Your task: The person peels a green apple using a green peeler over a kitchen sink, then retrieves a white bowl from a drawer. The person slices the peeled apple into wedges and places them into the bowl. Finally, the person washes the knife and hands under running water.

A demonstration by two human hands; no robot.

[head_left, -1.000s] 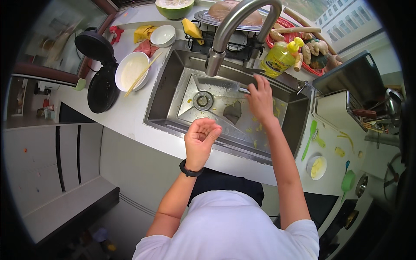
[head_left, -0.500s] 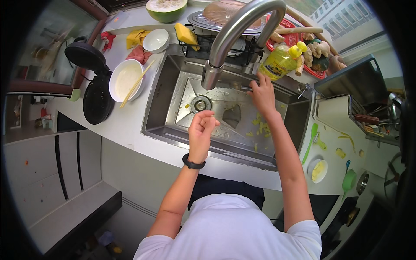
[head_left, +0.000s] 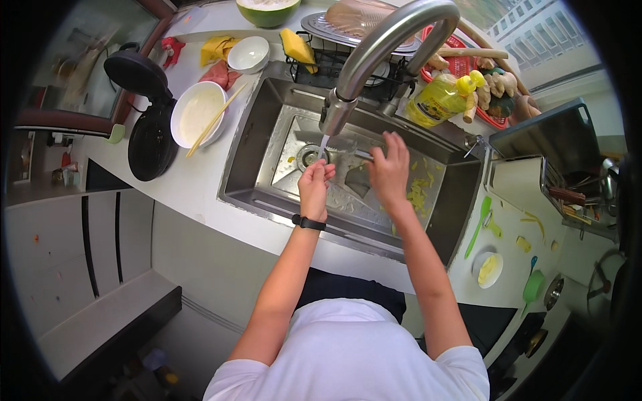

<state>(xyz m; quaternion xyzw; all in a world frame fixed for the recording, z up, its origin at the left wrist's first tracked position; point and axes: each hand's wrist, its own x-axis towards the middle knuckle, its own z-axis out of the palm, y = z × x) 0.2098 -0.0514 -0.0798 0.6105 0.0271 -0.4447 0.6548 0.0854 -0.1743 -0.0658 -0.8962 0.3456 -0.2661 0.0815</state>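
Bowl [head_left: 199, 112] with chopsticks [head_left: 215, 119] left of sink [head_left: 254, 160]; bottle [head_left: 441, 99] behind sink.

Single head-worn fisheye view, facing steeply down, sink [head_left: 267, 144] fairly near, rim likely distorted

Bright daylight — sharp, fisheye-bent edges

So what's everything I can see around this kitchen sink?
sink: one, steel, centre of the counter
faucet: one, steel, arching over the sink, water running
yellow scraps: several, on the sink floor
large bowl: one, white, left of the sink, chopsticks across it
small bowl: one, white, behind it
soap bottle: one, yellow, behind the sink
sponge: one, yellow, on the black rack
green spatula: one, right counter
small dish: one, white, right counter
left hand: under the stream
right hand: over the sink
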